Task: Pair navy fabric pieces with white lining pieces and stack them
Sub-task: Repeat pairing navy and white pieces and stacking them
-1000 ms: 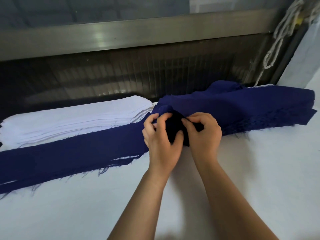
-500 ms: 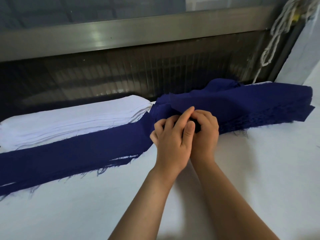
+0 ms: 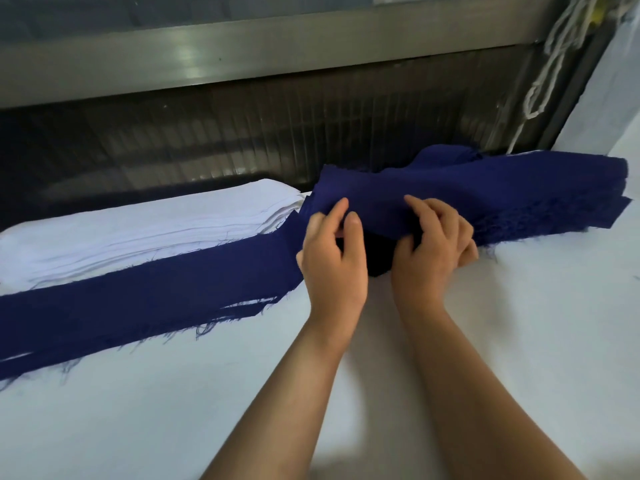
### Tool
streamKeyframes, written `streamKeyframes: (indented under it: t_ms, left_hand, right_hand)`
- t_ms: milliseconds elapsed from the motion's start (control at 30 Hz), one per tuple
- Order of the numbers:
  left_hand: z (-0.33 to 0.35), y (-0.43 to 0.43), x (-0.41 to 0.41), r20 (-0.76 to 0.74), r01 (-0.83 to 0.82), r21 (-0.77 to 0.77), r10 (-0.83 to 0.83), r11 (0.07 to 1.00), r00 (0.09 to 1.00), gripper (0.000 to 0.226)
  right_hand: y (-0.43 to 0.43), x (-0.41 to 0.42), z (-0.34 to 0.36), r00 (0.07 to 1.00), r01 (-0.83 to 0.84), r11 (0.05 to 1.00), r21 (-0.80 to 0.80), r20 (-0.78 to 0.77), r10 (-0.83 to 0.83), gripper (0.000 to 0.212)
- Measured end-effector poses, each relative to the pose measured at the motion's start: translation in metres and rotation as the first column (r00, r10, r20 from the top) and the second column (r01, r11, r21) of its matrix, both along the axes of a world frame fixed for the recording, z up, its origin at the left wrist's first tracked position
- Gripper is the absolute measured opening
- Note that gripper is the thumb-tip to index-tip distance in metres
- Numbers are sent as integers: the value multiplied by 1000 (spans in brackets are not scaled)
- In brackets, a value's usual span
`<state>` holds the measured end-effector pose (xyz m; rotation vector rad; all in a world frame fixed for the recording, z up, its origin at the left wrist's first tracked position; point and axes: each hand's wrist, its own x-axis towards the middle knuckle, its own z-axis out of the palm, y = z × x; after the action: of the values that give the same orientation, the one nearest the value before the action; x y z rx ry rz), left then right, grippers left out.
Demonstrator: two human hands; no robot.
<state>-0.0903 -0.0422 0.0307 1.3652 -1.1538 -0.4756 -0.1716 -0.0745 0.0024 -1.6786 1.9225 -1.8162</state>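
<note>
A thick stack of navy fabric pieces (image 3: 519, 192) lies at the right along the table's back. Its top navy piece (image 3: 374, 202) is lifted at the near left edge. My left hand (image 3: 332, 261) pinches that edge between thumb and fingers. My right hand (image 3: 433, 251) grips the same edge, fingers on top and thumb under it. A long navy strip (image 3: 138, 299) with frayed edges lies flat to the left. Behind it sits a pile of white lining pieces (image 3: 138, 230).
The white table surface (image 3: 519, 341) spreads in front and to the right. A dark ribbed panel under a metal rail (image 3: 242, 57) runs along the back. A white cord (image 3: 547, 71) hangs at the upper right.
My hands were bunched together on the navy stack's edge. They have spread apart and raised the top navy piece's edge.
</note>
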Motion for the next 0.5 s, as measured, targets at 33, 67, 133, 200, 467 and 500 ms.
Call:
streamKeyframes:
  t_ms: [33,67,133,200,467,500]
  left_hand:
    - [0,0,4,-20,-3,18,4,1000,1000,31]
    - [-1,0,8,-24,-6,33,6,999,1000,31]
    - [-2,3,17,-58,-15,47,18,999,998,31]
    - [-1,9,28,-132,-37,74,47,997,990,30]
    - [-22,52,80,-69,-133,105,140,986,988,29]
    - [-25,61,86,-84,-144,121,154,982,984,29]
  right_hand:
    - [-1,-3,0,999,30,999,16,27,-31,43]
    - [-2,-7,0,997,57,998,35,46,-59,39]
    - [-3,-14,-1,994,89,993,75,53,-93,32]
    - [-1,-17,-2,996,80,992,98,41,-84,25]
    - [30,-8,-5,945,-147,981,-130,-310,101,10]
    - [36,-4,-7,931,-189,973,-136,-340,133,8]
